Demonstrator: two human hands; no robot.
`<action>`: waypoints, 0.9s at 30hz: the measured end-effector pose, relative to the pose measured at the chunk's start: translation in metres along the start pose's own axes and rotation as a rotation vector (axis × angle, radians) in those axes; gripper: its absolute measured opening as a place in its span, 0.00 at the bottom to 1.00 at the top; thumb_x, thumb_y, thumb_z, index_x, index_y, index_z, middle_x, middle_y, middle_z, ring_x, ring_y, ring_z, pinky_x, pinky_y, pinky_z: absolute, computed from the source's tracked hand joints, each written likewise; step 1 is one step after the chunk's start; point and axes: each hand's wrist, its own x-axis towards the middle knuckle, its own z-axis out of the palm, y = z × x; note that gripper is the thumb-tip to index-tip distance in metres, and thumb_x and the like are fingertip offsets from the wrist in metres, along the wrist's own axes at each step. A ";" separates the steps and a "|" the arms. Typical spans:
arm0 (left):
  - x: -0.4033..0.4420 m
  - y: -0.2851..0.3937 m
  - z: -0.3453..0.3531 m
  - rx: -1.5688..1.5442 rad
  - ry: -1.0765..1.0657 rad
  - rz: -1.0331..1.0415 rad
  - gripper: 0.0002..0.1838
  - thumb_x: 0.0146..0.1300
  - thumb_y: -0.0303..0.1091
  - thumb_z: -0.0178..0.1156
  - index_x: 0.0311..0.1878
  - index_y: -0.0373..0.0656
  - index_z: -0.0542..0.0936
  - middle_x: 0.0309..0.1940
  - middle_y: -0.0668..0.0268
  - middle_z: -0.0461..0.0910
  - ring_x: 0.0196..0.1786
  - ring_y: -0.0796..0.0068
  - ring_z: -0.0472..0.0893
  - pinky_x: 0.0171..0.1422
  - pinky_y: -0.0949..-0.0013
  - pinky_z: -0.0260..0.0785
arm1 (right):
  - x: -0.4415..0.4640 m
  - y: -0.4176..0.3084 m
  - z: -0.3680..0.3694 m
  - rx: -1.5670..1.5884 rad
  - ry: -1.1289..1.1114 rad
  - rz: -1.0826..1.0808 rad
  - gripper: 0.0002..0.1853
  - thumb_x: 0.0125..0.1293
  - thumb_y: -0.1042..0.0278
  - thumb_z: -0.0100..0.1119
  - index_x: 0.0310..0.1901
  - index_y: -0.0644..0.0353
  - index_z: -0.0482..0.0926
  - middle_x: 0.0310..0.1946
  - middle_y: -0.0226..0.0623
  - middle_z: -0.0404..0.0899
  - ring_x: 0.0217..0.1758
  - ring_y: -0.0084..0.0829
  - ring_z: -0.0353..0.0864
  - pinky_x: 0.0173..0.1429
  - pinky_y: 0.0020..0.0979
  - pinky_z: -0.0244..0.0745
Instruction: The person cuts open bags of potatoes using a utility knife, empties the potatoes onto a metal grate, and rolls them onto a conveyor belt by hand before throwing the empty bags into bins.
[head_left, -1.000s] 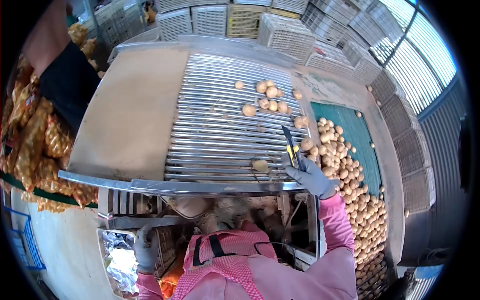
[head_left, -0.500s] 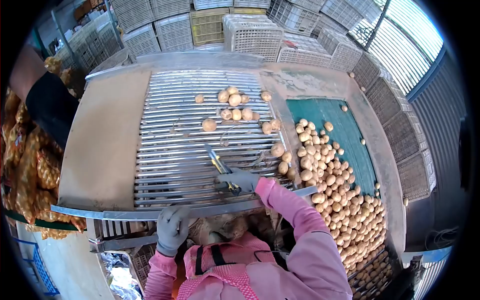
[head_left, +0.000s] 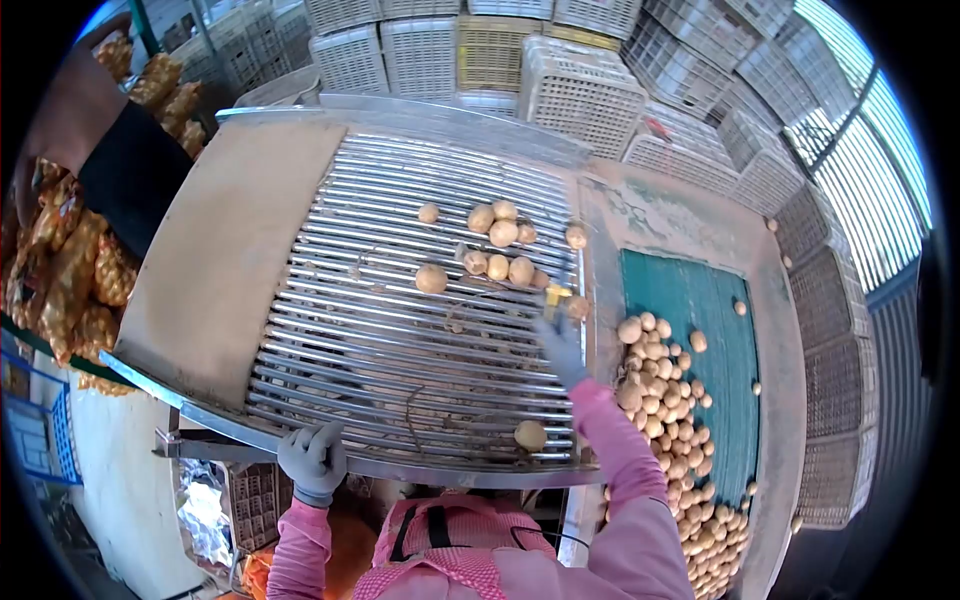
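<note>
My right hand (head_left: 563, 350), in a grey glove and blurred, reaches over the right side of the metal rollers (head_left: 380, 345). Its fingers are closed around a yellow-and-black utility knife (head_left: 556, 294), which is close to a potato (head_left: 577, 307) at the rollers' right edge. My left hand (head_left: 312, 462), gloved too, has its fingers curled over the front metal rim (head_left: 400, 470). Several potatoes (head_left: 503, 233) sit in a loose group farther back on the rollers. A lone potato (head_left: 530, 435) lies near the front.
Many potatoes (head_left: 680, 430) pile along a green mat (head_left: 720, 330) at right. A tan board (head_left: 235, 240) covers the sorting table's left part. Stacked plastic crates (head_left: 580, 95) stand behind. Another person's arm (head_left: 140, 170) and netted potato sacks (head_left: 75, 270) are at left.
My right hand has moved forward and right with the utility knife. Potatoes along the rollers' right edge have shifted. My left hand has moved left onto the rim. The whole view has turned somewhat.
</note>
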 end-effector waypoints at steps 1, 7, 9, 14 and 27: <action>-0.001 -0.001 0.001 0.010 0.003 0.002 0.14 0.41 0.23 0.58 0.34 0.50 0.78 0.23 0.71 0.73 0.21 0.66 0.74 0.27 0.65 0.65 | 0.007 -0.015 0.037 0.012 -0.111 0.020 0.21 0.64 0.61 0.55 0.57 0.60 0.71 0.42 0.29 0.75 0.42 0.22 0.72 0.49 0.26 0.69; -0.007 -0.004 0.003 0.098 -0.031 -0.024 0.13 0.41 0.24 0.56 0.33 0.51 0.79 0.19 0.70 0.69 0.19 0.66 0.71 0.27 0.65 0.64 | 0.056 0.012 0.196 0.060 -0.566 0.074 0.22 0.61 0.52 0.58 0.51 0.59 0.75 0.35 0.31 0.76 0.38 0.25 0.72 0.46 0.29 0.69; -0.004 -0.002 0.003 0.102 -0.023 -0.035 0.12 0.41 0.23 0.56 0.31 0.50 0.79 0.19 0.70 0.70 0.19 0.66 0.71 0.28 0.65 0.63 | 0.080 0.034 0.190 0.218 -0.453 0.078 0.20 0.64 0.59 0.55 0.56 0.57 0.75 0.39 0.28 0.76 0.40 0.23 0.71 0.48 0.28 0.68; -0.005 -0.003 0.004 0.116 -0.030 -0.044 0.13 0.38 0.24 0.53 0.31 0.51 0.78 0.19 0.71 0.69 0.19 0.66 0.71 0.28 0.65 0.62 | 0.132 0.048 0.082 0.666 -0.048 0.051 0.10 0.64 0.62 0.58 0.43 0.55 0.75 0.31 0.25 0.70 0.31 0.18 0.71 0.33 0.21 0.70; -0.008 -0.008 0.000 0.104 -0.074 -0.055 0.15 0.37 0.25 0.53 0.32 0.49 0.77 0.21 0.69 0.70 0.20 0.65 0.71 0.28 0.65 0.63 | 0.124 -0.016 -0.031 -0.838 -0.381 -0.495 0.17 0.58 0.64 0.62 0.49 0.55 0.77 0.32 0.42 0.79 0.35 0.36 0.79 0.42 0.29 0.73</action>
